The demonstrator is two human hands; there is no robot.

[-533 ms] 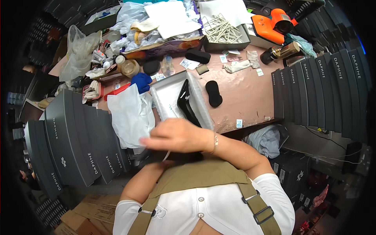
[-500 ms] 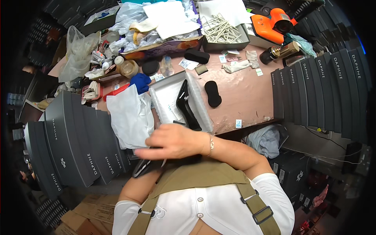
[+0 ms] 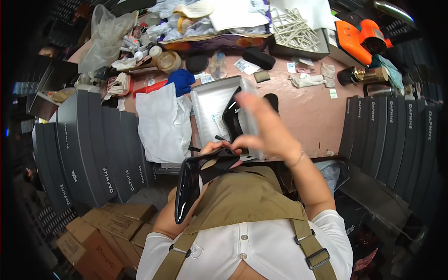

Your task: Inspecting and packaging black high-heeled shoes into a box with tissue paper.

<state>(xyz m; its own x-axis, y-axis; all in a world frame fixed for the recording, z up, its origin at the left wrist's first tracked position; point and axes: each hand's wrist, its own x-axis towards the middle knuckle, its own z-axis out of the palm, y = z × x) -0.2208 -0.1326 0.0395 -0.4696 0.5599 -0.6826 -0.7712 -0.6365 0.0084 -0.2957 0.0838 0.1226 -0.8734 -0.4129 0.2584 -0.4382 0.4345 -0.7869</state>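
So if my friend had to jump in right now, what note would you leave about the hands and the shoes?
Left hand: gripping a glossy black high-heeled shoe, held off the table, close to the chest.
Right hand: raised over the near edge of the open box, by a blurred strip of clear plastic; I cannot tell whether it grips it.
Things: the second black shoe lies inside the box on pale lining. The box sits on the pink table, with a white bag beside it.
Done: one shoe is in the box.
Left: the held shoe is outside it; the box stands open.
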